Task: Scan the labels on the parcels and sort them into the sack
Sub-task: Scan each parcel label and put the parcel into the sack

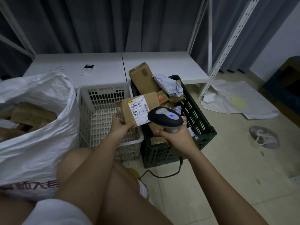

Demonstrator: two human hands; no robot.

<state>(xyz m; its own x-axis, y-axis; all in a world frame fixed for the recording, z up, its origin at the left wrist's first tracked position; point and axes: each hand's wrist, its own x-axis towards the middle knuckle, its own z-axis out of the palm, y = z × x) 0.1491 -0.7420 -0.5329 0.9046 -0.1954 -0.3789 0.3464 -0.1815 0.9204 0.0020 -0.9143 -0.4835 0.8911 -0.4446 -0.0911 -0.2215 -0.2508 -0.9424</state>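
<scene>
My left hand (120, 125) grips a brown cardboard parcel (125, 109) by its near left corner, white shipping label (138, 109) facing up. My right hand (175, 137) grips the handle of a black and grey barcode scanner (165, 118). A blue light glows on top of the scanner, and its head sits over the label's lower right corner. To the left stands a large white woven sack (37, 137), open, with brown parcels (32, 117) inside. A dark green crate (201, 125) on the right holds several more brown parcels (142, 78) and a grey mailer bag (168, 85).
A white slotted basket (103, 114) stands between sack and crate. Behind is a low white shelf board (162, 65) with a small device (88, 68). White racking uprights (227, 46) rise at right. Flat white bags (238, 99) and litter lie on the tiled floor. The scanner cable (162, 175) trails past my knees.
</scene>
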